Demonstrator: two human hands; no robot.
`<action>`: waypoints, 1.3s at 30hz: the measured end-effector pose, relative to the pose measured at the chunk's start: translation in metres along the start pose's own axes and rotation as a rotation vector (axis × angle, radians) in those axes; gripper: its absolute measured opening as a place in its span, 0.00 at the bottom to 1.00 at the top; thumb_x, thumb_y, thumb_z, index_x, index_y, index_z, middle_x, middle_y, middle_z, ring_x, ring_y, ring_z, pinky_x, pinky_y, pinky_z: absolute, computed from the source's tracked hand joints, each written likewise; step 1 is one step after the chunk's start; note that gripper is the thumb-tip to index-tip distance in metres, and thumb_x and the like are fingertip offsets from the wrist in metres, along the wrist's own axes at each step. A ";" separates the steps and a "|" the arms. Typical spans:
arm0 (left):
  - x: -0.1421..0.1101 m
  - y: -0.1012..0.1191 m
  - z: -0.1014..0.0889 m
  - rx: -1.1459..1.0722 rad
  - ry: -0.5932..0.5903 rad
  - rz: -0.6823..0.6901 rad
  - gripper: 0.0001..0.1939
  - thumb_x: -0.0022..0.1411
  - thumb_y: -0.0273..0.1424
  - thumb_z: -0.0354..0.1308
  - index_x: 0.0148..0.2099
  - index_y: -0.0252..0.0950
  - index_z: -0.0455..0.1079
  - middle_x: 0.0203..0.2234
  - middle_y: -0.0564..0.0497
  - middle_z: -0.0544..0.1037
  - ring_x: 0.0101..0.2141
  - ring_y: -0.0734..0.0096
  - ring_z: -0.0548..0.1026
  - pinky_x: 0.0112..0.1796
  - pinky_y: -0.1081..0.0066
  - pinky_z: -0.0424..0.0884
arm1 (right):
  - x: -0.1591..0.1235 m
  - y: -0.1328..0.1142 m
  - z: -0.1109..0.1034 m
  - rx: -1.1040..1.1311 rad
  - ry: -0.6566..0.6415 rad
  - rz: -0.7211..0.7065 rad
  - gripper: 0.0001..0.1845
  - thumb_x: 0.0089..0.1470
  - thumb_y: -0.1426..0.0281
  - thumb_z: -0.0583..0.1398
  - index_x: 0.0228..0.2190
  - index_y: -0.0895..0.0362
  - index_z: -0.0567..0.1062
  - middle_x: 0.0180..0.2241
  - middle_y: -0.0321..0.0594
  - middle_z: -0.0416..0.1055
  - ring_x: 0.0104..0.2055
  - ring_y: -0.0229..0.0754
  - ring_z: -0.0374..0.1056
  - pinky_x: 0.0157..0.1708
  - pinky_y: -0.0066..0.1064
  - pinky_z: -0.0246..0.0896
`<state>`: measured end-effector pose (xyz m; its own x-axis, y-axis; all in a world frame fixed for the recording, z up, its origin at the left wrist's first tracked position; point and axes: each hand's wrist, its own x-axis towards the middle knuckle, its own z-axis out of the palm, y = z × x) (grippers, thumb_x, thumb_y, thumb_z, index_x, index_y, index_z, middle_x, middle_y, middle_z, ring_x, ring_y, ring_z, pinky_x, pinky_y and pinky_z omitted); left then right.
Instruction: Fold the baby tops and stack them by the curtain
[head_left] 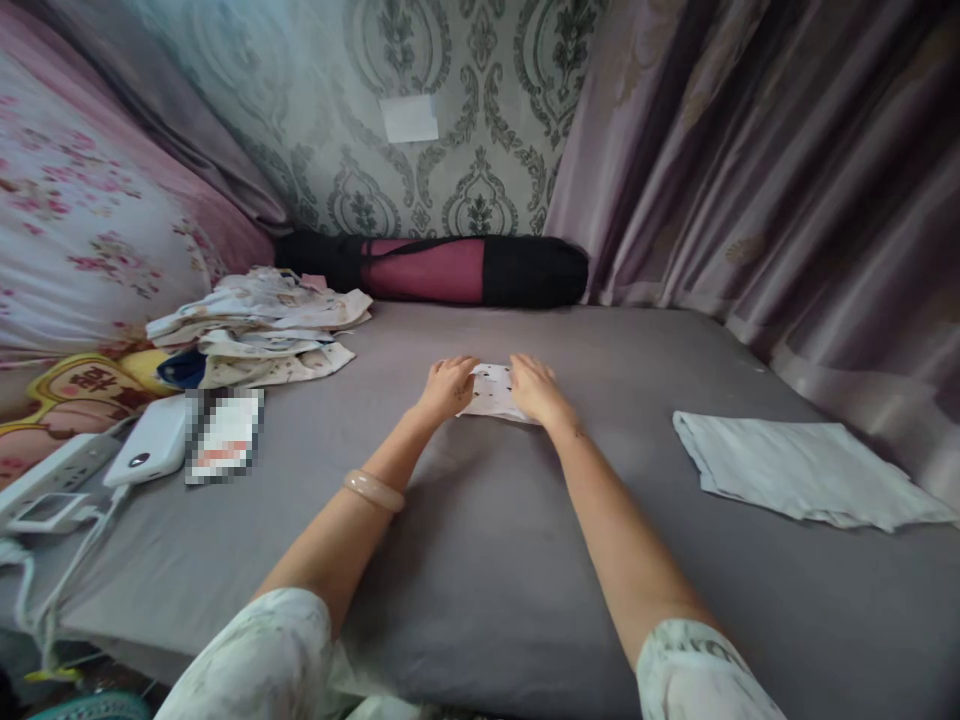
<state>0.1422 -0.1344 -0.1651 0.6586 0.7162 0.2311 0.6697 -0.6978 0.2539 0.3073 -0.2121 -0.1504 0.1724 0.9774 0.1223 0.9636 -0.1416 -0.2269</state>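
Note:
A small folded white cloth (492, 390) with dark spots lies flat on the grey bed sheet, straight ahead between my hands. On its left side rests my left hand (448, 386), fingers stretched forward toward the cloth's far edge. My right hand (534, 388) lies the same way over the right side, its fingers extended and slightly apart. Both hands cover the cloth's side edges, so those edges are hidden. A pale bangle (373, 491) circles my left forearm.
A folded pale cloth (806, 470) lies at the right. To the left are a pile of clothes (262, 320), a white power bank (154, 440), a power strip (64, 472) with cables and a blurred-out packet (225, 435). A black-and-maroon long bag (427, 270) lies along the wall.

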 end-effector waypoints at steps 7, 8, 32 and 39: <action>0.002 0.008 0.018 0.080 -0.131 0.033 0.25 0.70 0.31 0.38 0.67 0.37 0.52 0.64 0.44 0.59 0.65 0.57 0.51 0.61 0.45 0.45 | -0.007 -0.025 0.030 -0.029 0.030 -0.066 0.29 0.64 0.67 0.42 0.63 0.64 0.56 0.67 0.46 0.46 0.69 0.50 0.36 0.65 0.53 0.27; 0.002 0.008 0.019 0.098 -0.134 0.038 0.25 0.70 0.32 0.37 0.67 0.36 0.52 0.64 0.44 0.59 0.65 0.56 0.50 0.61 0.45 0.45 | -0.007 -0.025 0.031 -0.029 0.022 -0.067 0.30 0.64 0.67 0.42 0.64 0.64 0.55 0.67 0.45 0.45 0.69 0.50 0.36 0.65 0.53 0.27; -0.003 0.004 0.028 0.189 0.002 0.048 0.29 0.71 0.43 0.31 0.66 0.37 0.56 0.64 0.44 0.59 0.65 0.56 0.52 0.62 0.47 0.44 | -0.008 -0.017 0.042 -0.081 0.091 0.024 0.29 0.64 0.66 0.42 0.64 0.60 0.56 0.67 0.46 0.47 0.69 0.49 0.38 0.65 0.53 0.25; -0.002 -0.001 0.035 0.201 -0.091 0.028 0.30 0.70 0.46 0.34 0.68 0.39 0.52 0.64 0.44 0.59 0.64 0.53 0.54 0.62 0.47 0.46 | -0.010 -0.011 0.046 -0.075 0.024 0.071 0.29 0.65 0.65 0.43 0.63 0.60 0.57 0.65 0.50 0.52 0.67 0.52 0.44 0.64 0.52 0.30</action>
<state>0.1518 -0.1358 -0.1986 0.7000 0.6987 0.1477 0.6996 -0.7125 0.0544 0.2860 -0.2137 -0.1937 0.2444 0.9607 0.1316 0.9613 -0.2222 -0.1631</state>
